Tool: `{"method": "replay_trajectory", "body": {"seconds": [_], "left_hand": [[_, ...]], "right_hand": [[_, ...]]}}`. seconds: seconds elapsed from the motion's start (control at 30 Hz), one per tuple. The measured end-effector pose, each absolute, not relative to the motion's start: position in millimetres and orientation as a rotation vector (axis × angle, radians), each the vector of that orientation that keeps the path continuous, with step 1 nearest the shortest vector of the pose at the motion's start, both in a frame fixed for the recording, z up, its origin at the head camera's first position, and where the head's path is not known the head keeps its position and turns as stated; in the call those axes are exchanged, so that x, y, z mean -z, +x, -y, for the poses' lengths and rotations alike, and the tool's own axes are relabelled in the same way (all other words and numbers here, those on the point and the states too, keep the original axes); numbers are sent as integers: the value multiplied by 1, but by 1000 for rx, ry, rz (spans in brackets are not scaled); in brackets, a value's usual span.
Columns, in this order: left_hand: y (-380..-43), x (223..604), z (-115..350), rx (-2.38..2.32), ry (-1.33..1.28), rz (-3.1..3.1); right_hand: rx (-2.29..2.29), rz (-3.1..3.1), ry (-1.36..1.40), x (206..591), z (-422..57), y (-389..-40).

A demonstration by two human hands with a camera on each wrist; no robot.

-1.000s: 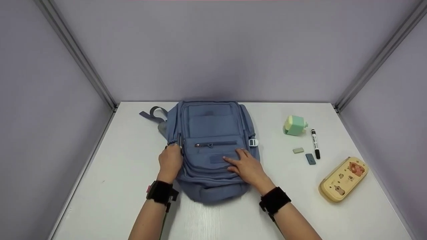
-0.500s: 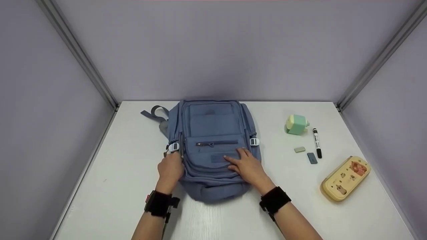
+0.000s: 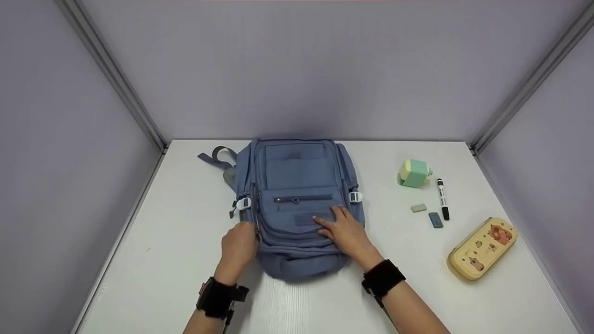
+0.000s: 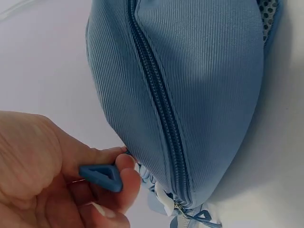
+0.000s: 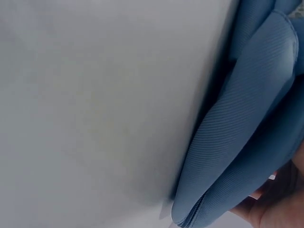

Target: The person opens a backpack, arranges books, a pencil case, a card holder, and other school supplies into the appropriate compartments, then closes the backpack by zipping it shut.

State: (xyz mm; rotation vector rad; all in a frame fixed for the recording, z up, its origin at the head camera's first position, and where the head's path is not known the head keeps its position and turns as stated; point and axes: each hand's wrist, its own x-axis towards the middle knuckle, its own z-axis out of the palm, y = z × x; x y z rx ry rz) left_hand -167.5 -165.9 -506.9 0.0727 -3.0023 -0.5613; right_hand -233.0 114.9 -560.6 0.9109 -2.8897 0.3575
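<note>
A blue backpack (image 3: 299, 171) lies front side up on the white table. My left hand (image 3: 238, 243) is at its lower left side; in the left wrist view the thumb and index finger pinch a zipper pull with a triangular blue tab (image 4: 99, 180) at the bag's edge. A long zipper (image 4: 164, 111) runs along the bag's side panel in that view. My right hand (image 3: 347, 234) rests with spread fingers on the lower right of the front pocket. In the right wrist view the hand (image 5: 280, 206) is partly hidden behind the blue fabric.
To the right lie a green and yellow box-shaped item (image 3: 414, 173), a marker (image 3: 442, 198), a small pale eraser-like block (image 3: 418, 208), a dark blue block (image 3: 435, 220) and a yellow pencil case (image 3: 482, 249). A loose strap (image 3: 216, 160) sticks out left. Grey panels enclose the table.
My left hand has slid down the backpack's left side toward the person, uncovering the white buckle there. The right hand has stayed in place on the front pocket.
</note>
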Motion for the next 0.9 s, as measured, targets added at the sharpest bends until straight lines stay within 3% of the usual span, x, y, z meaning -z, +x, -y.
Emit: {"method": "replay_trajectory", "body": {"seconds": [0.33,0.9], "left_hand": [[-149,503,152,344,-85,2919],[-136,498,136,763,-274,2949]], "right_hand": [[-302,2872,924,563,-114,-233],[-280,2858,919,563,-113,-233]]}}
